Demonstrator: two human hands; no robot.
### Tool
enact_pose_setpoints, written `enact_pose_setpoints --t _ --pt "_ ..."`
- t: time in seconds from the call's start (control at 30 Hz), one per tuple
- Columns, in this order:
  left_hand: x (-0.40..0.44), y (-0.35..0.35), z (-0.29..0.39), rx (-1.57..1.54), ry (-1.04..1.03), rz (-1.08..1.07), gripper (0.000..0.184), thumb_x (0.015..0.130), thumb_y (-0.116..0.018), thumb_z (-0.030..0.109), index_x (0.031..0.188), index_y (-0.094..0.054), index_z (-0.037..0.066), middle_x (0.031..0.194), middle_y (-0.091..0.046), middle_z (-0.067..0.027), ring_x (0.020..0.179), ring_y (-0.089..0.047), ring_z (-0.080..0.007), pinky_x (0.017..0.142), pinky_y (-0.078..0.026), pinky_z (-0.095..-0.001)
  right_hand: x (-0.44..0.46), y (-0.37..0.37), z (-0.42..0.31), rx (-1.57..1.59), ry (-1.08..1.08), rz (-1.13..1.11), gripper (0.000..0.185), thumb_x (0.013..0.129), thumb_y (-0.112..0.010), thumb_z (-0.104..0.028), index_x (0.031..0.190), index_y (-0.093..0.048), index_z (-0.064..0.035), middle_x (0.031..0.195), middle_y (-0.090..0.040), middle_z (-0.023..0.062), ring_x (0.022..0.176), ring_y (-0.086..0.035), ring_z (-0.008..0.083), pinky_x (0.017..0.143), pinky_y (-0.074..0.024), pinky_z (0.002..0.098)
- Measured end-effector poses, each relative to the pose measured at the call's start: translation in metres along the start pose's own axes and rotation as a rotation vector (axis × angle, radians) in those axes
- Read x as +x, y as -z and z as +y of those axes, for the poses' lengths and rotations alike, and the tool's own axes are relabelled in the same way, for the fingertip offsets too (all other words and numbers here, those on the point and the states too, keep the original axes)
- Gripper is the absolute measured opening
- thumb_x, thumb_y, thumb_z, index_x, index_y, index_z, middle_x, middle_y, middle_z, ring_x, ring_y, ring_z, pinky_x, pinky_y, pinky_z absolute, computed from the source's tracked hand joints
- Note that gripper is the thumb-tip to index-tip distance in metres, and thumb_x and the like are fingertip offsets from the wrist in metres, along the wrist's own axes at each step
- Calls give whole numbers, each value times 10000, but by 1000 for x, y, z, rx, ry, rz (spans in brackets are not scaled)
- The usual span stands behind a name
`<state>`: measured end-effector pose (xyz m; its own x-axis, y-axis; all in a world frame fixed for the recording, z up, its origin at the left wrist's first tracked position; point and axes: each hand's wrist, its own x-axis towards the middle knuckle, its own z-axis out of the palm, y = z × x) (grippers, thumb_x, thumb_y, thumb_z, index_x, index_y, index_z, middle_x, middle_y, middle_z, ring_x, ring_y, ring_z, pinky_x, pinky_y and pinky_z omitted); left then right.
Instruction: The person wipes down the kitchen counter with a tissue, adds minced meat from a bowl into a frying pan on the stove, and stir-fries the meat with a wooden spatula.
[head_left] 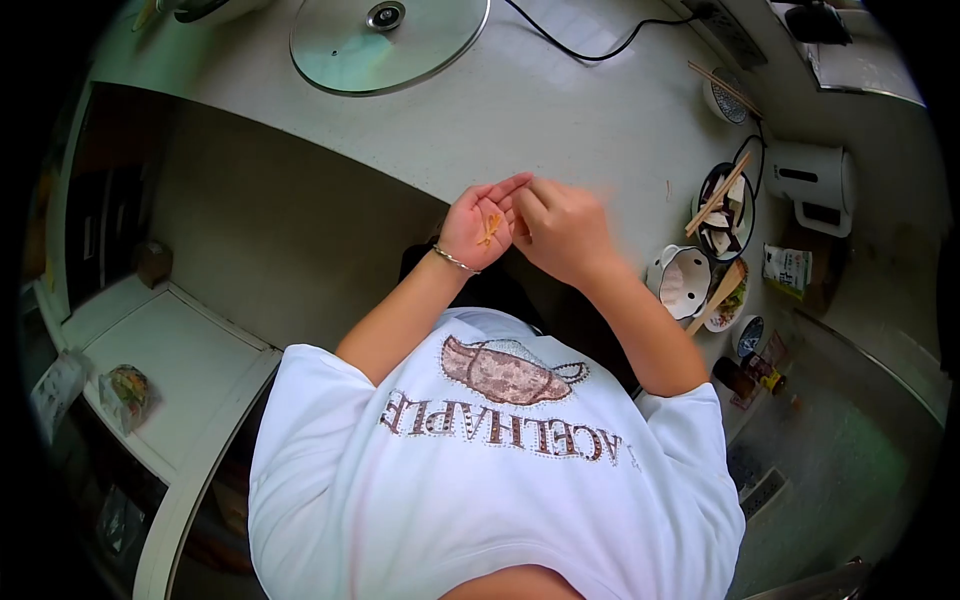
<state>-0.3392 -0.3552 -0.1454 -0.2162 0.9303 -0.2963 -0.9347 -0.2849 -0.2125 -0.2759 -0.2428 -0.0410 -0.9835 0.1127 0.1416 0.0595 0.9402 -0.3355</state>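
The left hand (467, 226) lay open under shreds (490, 229); at its 3 o'clock, the right hand (563, 228) curled, its grip unclear.

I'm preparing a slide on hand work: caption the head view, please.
Palm up, the left hand holds small orange strips; the right hand is at its fingertips.

Orange shreds (489, 230) and white shirt (480, 510) seen.
Brown lettering (515, 430) printed; white bowl (698, 280) dark-spotted; kettle (835, 180) coloured white; cord (598, 60) coloured black.
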Motion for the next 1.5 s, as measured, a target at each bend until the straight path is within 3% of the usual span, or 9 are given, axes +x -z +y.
enact_pose_setpoints --t 0.07,0.37,0.5,0.57,0.77,1.23,1.3,1.47,1.5 --pt "8 -7 -9 -9 74 -22 471 902 -229 197 1285 -376 -37 1331 -416 -156 1260 -362 -259 1051 -286 -372 -9 -9 -3 -9 204 63 116 597 -600 -94 695 -556 -52 697 -519 59 666 -554 207 553 -445 318" --pt "24 -6 -17 -93 206 -173 460 883 -298 194 1243 -408 -69 1280 -450 -198 1230 -392 -285 1047 -295 -385 -29 18 1 103 -4 39 256 652 -644 -63 905 -606 -69 827 -577 43 719 -581 198 595 -471 309" --pt "27 -7 -11 -86 239 -197 453 894 -306 193 1243 -420 -72 1287 -451 -197 1247 -379 -292 1056 -302 -386 -37 11 85 182 -705 224 117 762 -532 -58 856 -590 -21 859 -606 112 798 -596 288 651 -490 336" --pt "17 -3 1 -49 201 -149 447 900 -309 195 1243 -429 -64 1293 -446 -202 1260 -366 -301 1060 -307 -389 -59 -2 143 -312 -815 16 159 783 -534 -71 889 -601 27 856 -610 154 824 -620 299 667 -511 341" --pt "-2 1 12 -15 209 -79 448 900 -322 202 1245 -429 -64 1293 -447 -200 1258 -369 -302 1060 -304 -389 -62 -18 212 -372 -1155 -328 213 824 -519 -83 931 -599 83 946 -603 261 873 -641 291 719 -531 347" --pt "-8 5 44 32 71 -108 447 897 -316 190 1259 -418 -52 1310 -433 -191 1263 -367 -286 1062 -299 -385 -48 -4 217 -390 -988 -409 164 776 -561 -103 869 -663 -16 937 -640 180 845 -624 349 702 -515 396" --pt "-1 -1 40 43 84 -93 454 897 -315 192 1266 -403 -57 1322 -417 -193 1271 -355 -287 1066 -293 -390 -34 21 188 -196 -910 -291 106 761 -567 -85 775 -606 12 705 -634 118 579 -576 260 536 -460 339" --pt "30 -23 13 11 82 -69 461 891 -311 193 1269 -395 -58 1331 -406 -190 1272 -350 -285 1068 -286 -388 -2 58 49 1015 -966 -220 84 809 -598 -132 825 -576 -52 659 -508 -42 527 -401 11 446 -279 174" --pt "33 -30 7 7 100 -75 464 888 -312 197 1268 -396 -56 1328 -411 -187 1271 -350 -283 1070 -280 -385 0 47 35 970 -879 -184 124 776 -613 -98 773 -585 23 679 -563 -6 580 -500 74 510 -421 230"
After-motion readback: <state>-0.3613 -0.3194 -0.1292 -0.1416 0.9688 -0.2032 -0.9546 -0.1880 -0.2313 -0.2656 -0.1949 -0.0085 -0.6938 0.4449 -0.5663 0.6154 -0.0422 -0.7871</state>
